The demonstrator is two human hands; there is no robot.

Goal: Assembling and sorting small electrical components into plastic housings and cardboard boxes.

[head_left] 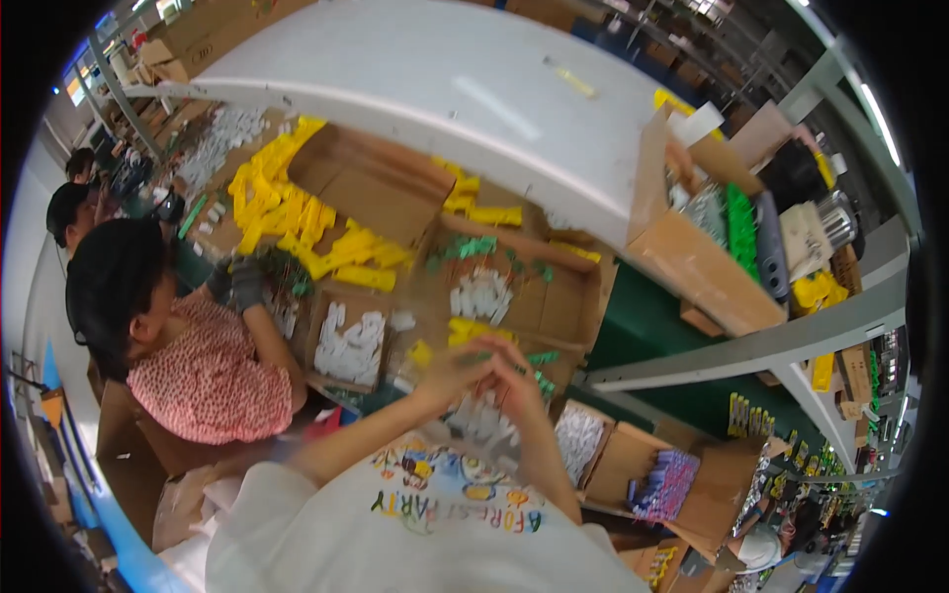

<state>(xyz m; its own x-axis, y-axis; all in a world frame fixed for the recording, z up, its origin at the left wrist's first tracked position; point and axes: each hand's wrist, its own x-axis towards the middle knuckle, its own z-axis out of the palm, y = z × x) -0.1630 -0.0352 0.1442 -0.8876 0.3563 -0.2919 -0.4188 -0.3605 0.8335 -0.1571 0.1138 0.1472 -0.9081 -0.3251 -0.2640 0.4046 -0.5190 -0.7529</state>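
Observation:
My left hand (447, 374) and my right hand (511, 374) meet fingertip to fingertip above a cardboard box (583, 296) of small plastic parts. Both hands are blurred, and I cannot tell what, if anything, is between the fingers. A small yellow piece (422, 353) lies just left of my left hand. Green pieces (542, 358) lie just right of my right hand. White pieces (481, 293) sit in the box beyond my hands, and more white pieces (482, 420) lie below them.
A co-worker in a red patterned top (213, 381) sits at my left, with gloved hands (242, 284) over green parts. Yellow parts (297, 222) pile on the cardboard. A box of white parts (348, 346), a box of purple items (662, 484) and a white board (445, 89) surround the spot.

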